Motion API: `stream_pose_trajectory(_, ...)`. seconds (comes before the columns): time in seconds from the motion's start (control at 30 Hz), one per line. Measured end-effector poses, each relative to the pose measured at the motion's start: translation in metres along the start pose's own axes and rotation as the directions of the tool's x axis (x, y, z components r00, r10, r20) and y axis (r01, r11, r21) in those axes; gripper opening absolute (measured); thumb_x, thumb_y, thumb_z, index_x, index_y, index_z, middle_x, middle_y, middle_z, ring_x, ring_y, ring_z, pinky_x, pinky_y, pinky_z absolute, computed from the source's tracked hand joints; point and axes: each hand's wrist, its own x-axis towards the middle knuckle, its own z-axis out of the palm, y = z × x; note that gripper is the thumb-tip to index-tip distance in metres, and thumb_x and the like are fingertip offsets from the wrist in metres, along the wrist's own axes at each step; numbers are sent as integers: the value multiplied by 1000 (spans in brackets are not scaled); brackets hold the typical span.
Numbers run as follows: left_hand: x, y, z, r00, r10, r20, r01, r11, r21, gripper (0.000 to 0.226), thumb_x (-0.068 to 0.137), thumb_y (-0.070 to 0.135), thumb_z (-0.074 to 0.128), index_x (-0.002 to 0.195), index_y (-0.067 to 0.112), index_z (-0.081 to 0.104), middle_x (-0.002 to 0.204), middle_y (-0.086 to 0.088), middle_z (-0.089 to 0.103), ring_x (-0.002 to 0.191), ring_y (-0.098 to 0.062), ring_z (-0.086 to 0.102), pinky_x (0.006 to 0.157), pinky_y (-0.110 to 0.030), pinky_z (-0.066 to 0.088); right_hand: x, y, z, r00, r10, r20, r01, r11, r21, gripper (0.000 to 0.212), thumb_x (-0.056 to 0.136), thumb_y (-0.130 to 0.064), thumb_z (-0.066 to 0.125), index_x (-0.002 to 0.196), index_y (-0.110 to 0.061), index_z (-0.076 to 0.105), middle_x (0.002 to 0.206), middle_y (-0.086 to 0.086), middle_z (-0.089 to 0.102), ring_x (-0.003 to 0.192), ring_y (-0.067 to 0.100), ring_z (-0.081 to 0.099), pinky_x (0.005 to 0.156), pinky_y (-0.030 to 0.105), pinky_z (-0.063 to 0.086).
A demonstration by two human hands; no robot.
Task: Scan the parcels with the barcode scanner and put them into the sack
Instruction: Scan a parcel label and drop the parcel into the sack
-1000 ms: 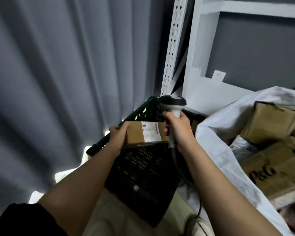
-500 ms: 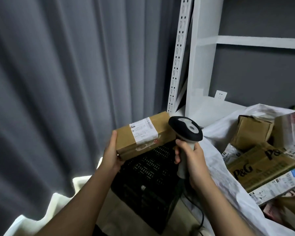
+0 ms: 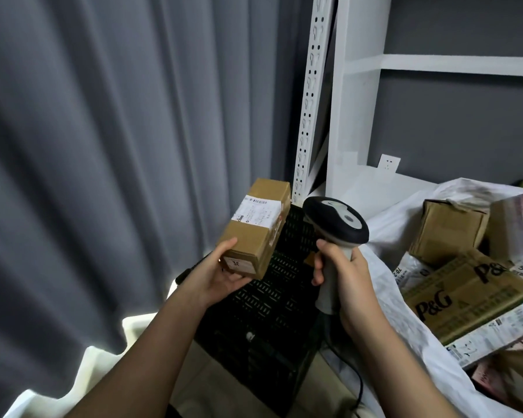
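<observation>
A grey pleated curtain (image 3: 103, 146) fills the left half of the view, with a white metal shelving frame (image 3: 344, 116) standing against a dark grey wall to the right. A large white woven plastic sack (image 3: 399, 315) lies open at lower right, holding several parcels, among them a brown cardboard carton printed "P&G" (image 3: 465, 294) and a smaller plain brown box (image 3: 447, 230) behind it. A black perforated plastic crate (image 3: 272, 315) stands on the floor between the curtain and the sack, directly below both hands. The left hand (image 3: 215, 279) grips the near end of a small oblong brown cardboard parcel (image 3: 255, 233), thumb on its upper face and fingers curled beneath; the parcel is held in the air above the crate, tilted, its white shipping label (image 3: 258, 212) facing up. The right hand (image 3: 341, 276) is wrapped around the grey handle of a black-and-grey handheld barcode scanner (image 3: 335, 227), held upright just beside the parcel and not touching it; its black cable (image 3: 357, 384) trails downward.
</observation>
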Motion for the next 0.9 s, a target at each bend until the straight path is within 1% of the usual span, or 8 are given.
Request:
stream_pose_trajectory(0.1, -2, -5, 2, 999, -36, 10, 35, 998, 51, 42, 76, 26, 70, 114, 12, 59, 103, -11, 66, 95, -26, 65, 83, -40, 52, -3, 1, 1, 1000, 10, 8, -10, 1000, 4, 21, 79, -23, 65, 82, -10, 49, 58, 3, 50, 44, 16, 41, 49, 30, 37)
stream_pose_trajectory(0.23, -1, -6, 1, 998, 63, -5, -62, 991, 116, 28, 86, 18, 65, 113, 15, 59, 99, -4, 71, 86, -16, 67, 78, -28, 50, -6, 2, 4, 1000, 15, 13, -15, 1000, 0, 16, 93, -9, 60, 82, -11, 49, 58, 4, 50, 45, 16, 41, 50, 31, 36)
stream_pose_trajectory(0.4, 0, -1, -11, 926, 375, -47, -332, 864, 378, 82, 80, 11, 74, 144, 34, 28, 118, 9, 53, 102, -13, 58, 97, -46, 47, -5, 0, 2, 998, 39, 53, -38, 999, -28, 21, 78, -22, 67, 80, -11, 49, 58, 4, 50, 44, 16, 40, 48, 28, 37)
stream_pose_trajectory(0.5, 3, 6, -19, 840, 543, -1, -484, 749, 453, 100, 75, 1, 78, 150, 30, 18, 139, 3, 43, 120, -16, 52, 102, -44, 46, -3, 0, -1, 994, 42, 104, -36, 997, -61, 22, 75, -23, 65, 78, -10, 47, 54, 3, 46, 41, 15, 36, 46, 29, 35)
stream_pose_trajectory(0.63, 8, 9, -32, 798, 599, 61, -510, 619, 597, 99, 61, 8, 86, 139, 30, 28, 137, 0, 47, 128, -17, 48, 102, -29, 42, -3, 1, -4, 982, 74, 174, -58, 994, -97, 26, 75, -24, 64, 83, -7, 46, 52, 1, 43, 38, 13, 32, 42, 25, 32)
stream_pose_trajectory(0.73, 6, 13, -33, 762, 640, 100, -545, 549, 634, 95, 63, 2, 85, 136, 27, 29, 134, 2, 46, 125, -13, 46, 108, -27, 38, -6, 1, -5, 969, 110, 223, -84, 989, -122, 31, 73, -26, 67, 88, -5, 49, 51, 2, 41, 38, 13, 30, 40, 24, 31)
stream_pose_trajectory(0.83, 0, 16, -34, 702, 700, 132, -587, 463, 664, 90, 68, -5, 81, 137, 22, 31, 128, 9, 45, 117, -4, 44, 89, -2, 35, -9, 0, -7, 956, 137, 260, -100, 983, -151, 40, 68, -30, 71, 90, -4, 49, 51, 4, 41, 38, 14, 31, 39, 25, 33)
stream_pose_trajectory(0.9, -2, 18, -38, 691, 711, 135, -595, 453, 664, 90, 68, -3, 82, 139, 22, 32, 128, 11, 45, 116, -1, 44, 90, -4, 35, -12, 1, -8, 951, 151, 269, -111, 981, -161, 38, 70, -29, 70, 90, -5, 49, 51, 5, 42, 38, 14, 32, 40, 26, 33)
